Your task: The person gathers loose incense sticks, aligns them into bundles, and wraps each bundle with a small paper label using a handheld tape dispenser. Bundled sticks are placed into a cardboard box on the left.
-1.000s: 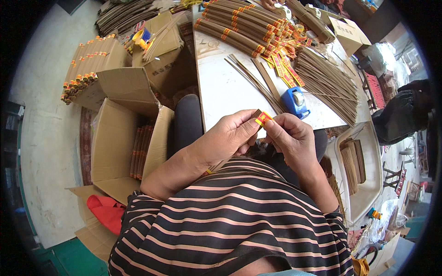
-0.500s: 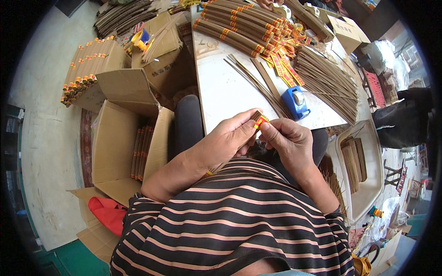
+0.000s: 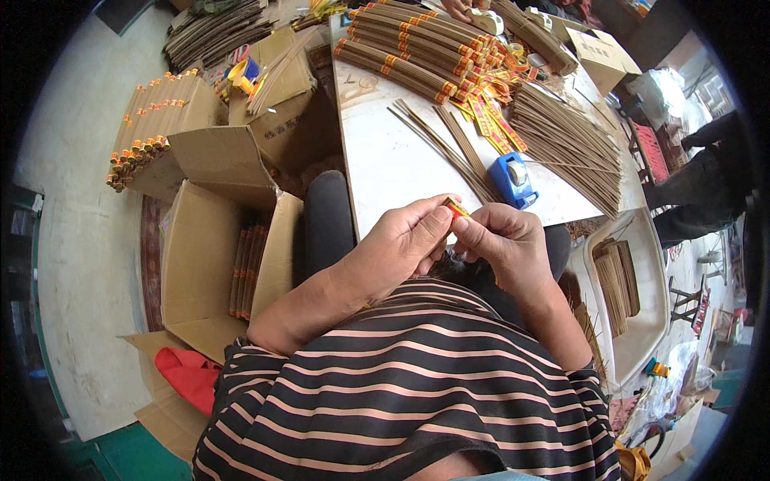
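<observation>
Just above my lap, my left hand (image 3: 399, 240) is closed around a slim bundle of incense sticks, mostly hidden by my fingers. A red and yellow paper label (image 3: 457, 211) lies round the bundle's upper end. My right hand (image 3: 505, 240) pinches that label between thumb and fingers, close against the left thumb. Beyond the hands, on the white table (image 3: 373, 152), stands a blue tape dispenser (image 3: 513, 181). Loose incense sticks (image 3: 565, 144) fan out to its right. Flat red and yellow labels (image 3: 496, 127) lie behind it, near stacked, banded incense bundles (image 3: 405, 44).
An open cardboard box (image 3: 192, 260) at my left holds banded bundles (image 3: 250, 268). More bundles (image 3: 160, 108) are piled farther left. At right is a white tub (image 3: 658, 321) with brown sticks (image 3: 616, 280). Another person's hand (image 3: 459, 8) shows at the table's far edge.
My right fingers have shifted slightly along the label, and less of it shows between the hands. The dark-clothed legs at the right have moved.
</observation>
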The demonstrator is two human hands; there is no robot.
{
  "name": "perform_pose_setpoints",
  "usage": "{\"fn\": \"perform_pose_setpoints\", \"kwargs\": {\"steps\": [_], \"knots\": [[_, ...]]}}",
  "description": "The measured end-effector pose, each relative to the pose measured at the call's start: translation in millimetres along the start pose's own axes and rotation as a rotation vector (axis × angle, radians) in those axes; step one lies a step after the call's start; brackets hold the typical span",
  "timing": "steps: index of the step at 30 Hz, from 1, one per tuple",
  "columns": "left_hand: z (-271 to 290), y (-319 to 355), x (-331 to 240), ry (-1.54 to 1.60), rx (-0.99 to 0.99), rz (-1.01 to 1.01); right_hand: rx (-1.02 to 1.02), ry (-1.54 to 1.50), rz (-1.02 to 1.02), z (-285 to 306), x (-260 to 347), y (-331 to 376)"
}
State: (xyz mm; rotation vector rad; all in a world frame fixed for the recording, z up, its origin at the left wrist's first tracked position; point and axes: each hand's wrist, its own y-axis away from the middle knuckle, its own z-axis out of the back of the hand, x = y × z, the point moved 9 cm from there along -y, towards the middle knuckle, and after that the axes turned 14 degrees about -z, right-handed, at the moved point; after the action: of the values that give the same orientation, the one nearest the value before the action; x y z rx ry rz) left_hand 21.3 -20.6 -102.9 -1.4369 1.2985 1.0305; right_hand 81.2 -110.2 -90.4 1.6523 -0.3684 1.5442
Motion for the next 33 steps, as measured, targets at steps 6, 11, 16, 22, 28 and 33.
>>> {"fn": "perform_pose_setpoints", "kwargs": {"steps": [6,11,16,22,28,33], "knots": [[-4.6,0.3,0.1,0.107,0.003,0.054,0.176,-0.094,0.025,-1.1,-1.0,-9.5],[-5.8,-1.6,-5.1,-0.012,0.028,0.014,0.247,-0.186,0.026,-1.0,-10.6,-21.2],[-6.3,-0.6,-5.5,-0.116,-0.002,-0.009,0.193,-0.278,0.065,2.4,-10.6,-21.0],[-5.2,0.1,-1.6,-0.082,-0.008,0.017,0.054,-0.084,0.139,9.4,-6.3,-13.4],[-3.7,0.7,1.7,-0.048,-0.014,0.025,0.035,-0.058,0.204,7.7,-0.6,-10.3],[-5.6,1.0,-1.0,-0.052,-0.003,0.039,0.045,-0.055,0.208,6.9,-1.2,-9.1]]}}
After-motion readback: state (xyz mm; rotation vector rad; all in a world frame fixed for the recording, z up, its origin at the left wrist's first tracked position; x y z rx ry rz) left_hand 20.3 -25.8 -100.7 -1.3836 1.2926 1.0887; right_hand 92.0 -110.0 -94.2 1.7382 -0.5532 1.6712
